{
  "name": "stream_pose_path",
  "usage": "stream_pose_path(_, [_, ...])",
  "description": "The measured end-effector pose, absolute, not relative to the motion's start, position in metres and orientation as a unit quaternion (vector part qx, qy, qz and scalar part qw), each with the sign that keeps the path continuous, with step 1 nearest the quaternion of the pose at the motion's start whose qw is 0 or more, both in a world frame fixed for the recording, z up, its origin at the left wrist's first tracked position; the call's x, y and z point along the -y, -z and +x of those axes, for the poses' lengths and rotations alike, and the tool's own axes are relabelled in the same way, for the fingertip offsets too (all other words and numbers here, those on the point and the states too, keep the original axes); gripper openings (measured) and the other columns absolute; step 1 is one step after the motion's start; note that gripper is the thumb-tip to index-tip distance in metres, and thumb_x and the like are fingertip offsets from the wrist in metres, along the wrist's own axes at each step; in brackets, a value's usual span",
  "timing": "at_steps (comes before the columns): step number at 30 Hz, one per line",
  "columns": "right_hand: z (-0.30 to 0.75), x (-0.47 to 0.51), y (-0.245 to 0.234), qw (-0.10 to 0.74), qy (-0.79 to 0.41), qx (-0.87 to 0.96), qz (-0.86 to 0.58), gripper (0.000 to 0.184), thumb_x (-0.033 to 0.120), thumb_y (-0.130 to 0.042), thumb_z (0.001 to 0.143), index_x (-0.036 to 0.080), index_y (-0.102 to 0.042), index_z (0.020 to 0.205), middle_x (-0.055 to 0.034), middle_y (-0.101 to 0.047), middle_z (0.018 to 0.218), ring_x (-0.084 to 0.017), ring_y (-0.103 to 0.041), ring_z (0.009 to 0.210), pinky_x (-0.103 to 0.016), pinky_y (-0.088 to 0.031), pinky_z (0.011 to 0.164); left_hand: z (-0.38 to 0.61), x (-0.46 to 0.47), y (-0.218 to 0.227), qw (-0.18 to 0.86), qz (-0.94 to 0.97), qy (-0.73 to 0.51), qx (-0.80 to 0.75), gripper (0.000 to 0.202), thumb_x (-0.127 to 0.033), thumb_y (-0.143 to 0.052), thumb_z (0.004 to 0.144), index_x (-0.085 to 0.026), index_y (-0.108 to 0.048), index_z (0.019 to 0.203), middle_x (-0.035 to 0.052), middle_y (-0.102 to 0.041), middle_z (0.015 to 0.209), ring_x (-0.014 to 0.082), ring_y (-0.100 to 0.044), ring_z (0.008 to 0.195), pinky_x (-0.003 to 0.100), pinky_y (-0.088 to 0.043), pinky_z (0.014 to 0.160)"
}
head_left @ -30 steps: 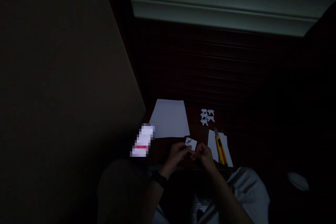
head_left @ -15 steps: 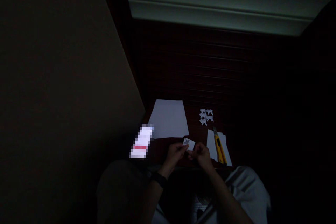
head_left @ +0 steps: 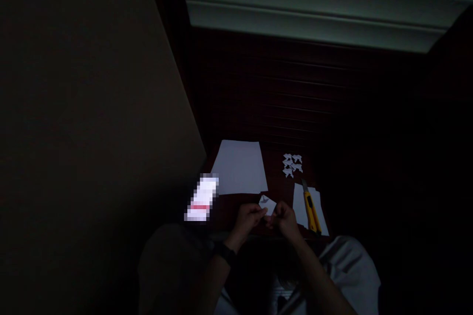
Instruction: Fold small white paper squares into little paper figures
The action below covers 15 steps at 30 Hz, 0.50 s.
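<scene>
A small folded piece of white paper is held up between my two hands, close to the front edge of the dark table. My left hand, with a dark band on its wrist, pinches the paper's lower left side. On the other side, the closed fingers of my right hand grip its lower right edge. Creases and a shaded flap show near the paper's top. My fingers cover its bottom part.
White sheets lie at the back left of the table. Several small folded paper shapes are grouped at the back right. A yellow box cutter rests on smaller white sheets, blade pointing away. A lit, blurred screen is at the left.
The folded paper has turned slightly in my fingers, and its flap sits a little differently. Both hands keep hold of it. The whole view has shifted slightly.
</scene>
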State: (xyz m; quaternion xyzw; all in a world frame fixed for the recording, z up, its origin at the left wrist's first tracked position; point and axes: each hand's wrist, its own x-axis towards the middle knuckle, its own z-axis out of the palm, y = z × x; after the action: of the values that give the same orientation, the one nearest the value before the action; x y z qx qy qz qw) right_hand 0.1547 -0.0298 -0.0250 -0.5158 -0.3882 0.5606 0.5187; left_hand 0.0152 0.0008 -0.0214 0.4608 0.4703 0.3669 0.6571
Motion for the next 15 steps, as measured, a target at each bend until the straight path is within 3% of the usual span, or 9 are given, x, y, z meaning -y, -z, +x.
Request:
stream_pose_path(6, [0.156,0.03,0.024,0.545,-0.552,0.392,-0.495,0.039,0.032,-0.072,0.06,0.021,-0.035,0.068,0.0067,-0.051,0.058,-0.012,-0.057,0.047,-0.021,-0.044,0.043,0.011,0.0,0.019,0.66,0.464,-0.395,-0.439,0.035,-0.047,-0.059,0.068,-0.013,-0.053,0.065,-0.0044,-0.043,0.054,0.0037,-0.034,0.044,0.016,-0.022,0.041])
stream_pose_path(10, [0.165,0.029,0.015,0.566,-0.574,0.355,-0.474,0.031,0.036,-0.066,0.068,0.022,-0.045,0.085,0.0006,-0.058,0.078,-0.015,-0.06,0.057,-0.024,-0.047,0.044,0.006,0.0,0.015,0.695,0.429,-0.404,-0.412,0.033,-0.048,-0.052,0.073,-0.015,-0.051,0.075,-0.0044,-0.046,0.057,0.0026,-0.033,0.039,0.015,-0.019,0.037])
stream_pose_path(12, [0.168,0.028,0.012,0.561,-0.579,0.354,-0.475,0.035,0.036,-0.065,0.069,0.023,-0.05,0.097,-0.004,-0.059,0.095,-0.016,-0.062,0.065,-0.026,-0.049,0.05,0.004,0.0,0.014,0.718,0.423,-0.375,-0.406,0.035,-0.05,-0.049,0.074,-0.015,-0.05,0.079,-0.0027,-0.051,0.059,0.0023,-0.033,0.034,0.015,-0.016,0.033])
stream_pose_path(15, [0.171,0.029,0.012,0.534,-0.592,0.389,-0.462,0.039,0.034,-0.067,0.067,0.022,-0.056,0.102,-0.0064,-0.06,0.102,-0.018,-0.062,0.072,-0.032,-0.05,0.064,0.003,0.0,0.013,0.733,0.432,-0.336,-0.403,0.039,-0.052,-0.045,0.075,-0.015,-0.051,0.082,0.0003,-0.057,0.062,0.0029,-0.035,0.031,0.016,-0.014,0.03])
